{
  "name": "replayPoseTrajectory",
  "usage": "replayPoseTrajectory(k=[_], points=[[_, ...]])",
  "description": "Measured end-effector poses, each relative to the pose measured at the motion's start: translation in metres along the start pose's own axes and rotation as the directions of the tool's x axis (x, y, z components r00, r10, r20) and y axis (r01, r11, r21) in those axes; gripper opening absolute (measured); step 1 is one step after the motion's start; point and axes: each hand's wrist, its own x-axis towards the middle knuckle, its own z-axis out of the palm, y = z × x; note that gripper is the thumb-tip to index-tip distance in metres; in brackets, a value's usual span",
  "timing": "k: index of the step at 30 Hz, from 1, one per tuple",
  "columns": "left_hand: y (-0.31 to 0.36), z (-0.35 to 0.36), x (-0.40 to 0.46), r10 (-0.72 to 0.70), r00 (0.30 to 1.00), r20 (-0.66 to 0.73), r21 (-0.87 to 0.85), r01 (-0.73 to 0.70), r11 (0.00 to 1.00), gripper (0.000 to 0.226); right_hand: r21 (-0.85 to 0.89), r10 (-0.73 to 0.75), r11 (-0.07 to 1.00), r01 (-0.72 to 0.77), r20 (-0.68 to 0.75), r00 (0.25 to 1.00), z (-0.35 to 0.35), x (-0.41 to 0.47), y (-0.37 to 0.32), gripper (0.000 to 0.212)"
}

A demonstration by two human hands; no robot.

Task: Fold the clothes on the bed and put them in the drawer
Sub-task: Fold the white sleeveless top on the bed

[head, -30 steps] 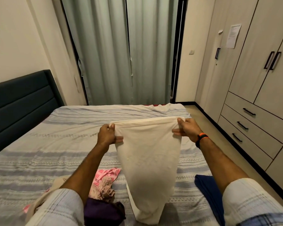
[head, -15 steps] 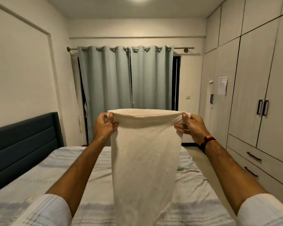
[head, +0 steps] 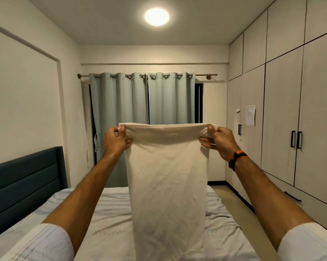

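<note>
Head view is filled at its centre by a cream cloth, which is held up in the air above the bed and is taken as the landmark for what follows. Its top edge is stretched level between two hands, and the rest is left hanging straight down, so that its lower end is cut off by the bottom of the frame in front of the bed. The upper left corner of the cloth is pinched by the left hand, with thumb and fingers curled round the rolled hem; the grip is closed on the cloth. The upper right corner is pinched in the same way by the right hand, whose grip is likewise closed on the cloth. A dark and orange wristband is worn on the wrist just below the right hand. Both forearms are stretched forward, and pale striped sleeves are seen at the lower corners. Behind the cloth, grey-green curtains are hung from a rod. To the left of the cloth, a dark padded headboard is set against the wall. To the right of the cloth, a tall wardrobe with black handles is seen, and a drawer front is visible beneath its doors. Above the cloth, a round ceiling light is lit.
</note>
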Motion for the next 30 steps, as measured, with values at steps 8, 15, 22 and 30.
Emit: replayPoseTrajectory(k=[8,15,22,30], points=[[-0.031,-0.016,-0.008,-0.061,0.998,0.01,0.287,0.056,0.956,0.03,-0.097,0.185,0.98,-0.175,0.102,0.977,-0.022,-0.019,0.016,0.033],[-0.073,-0.006,0.001,-0.209,0.977,0.04,0.333,0.184,0.925,0.025,-0.174,0.286,0.947,-0.268,0.09,0.954,-0.02,-0.001,0.055,0.036],[-0.161,0.015,0.004,-0.485,0.871,0.078,0.339,0.434,0.835,0.034,-0.255,0.412,0.882,-0.395,0.015,0.911,-0.007,0.022,0.144,0.038],[-0.203,0.052,0.047,-0.419,0.891,0.177,0.005,0.425,0.905,0.021,-0.133,0.265,0.955,-0.267,-0.027,0.964,0.006,0.078,0.181,0.031]])
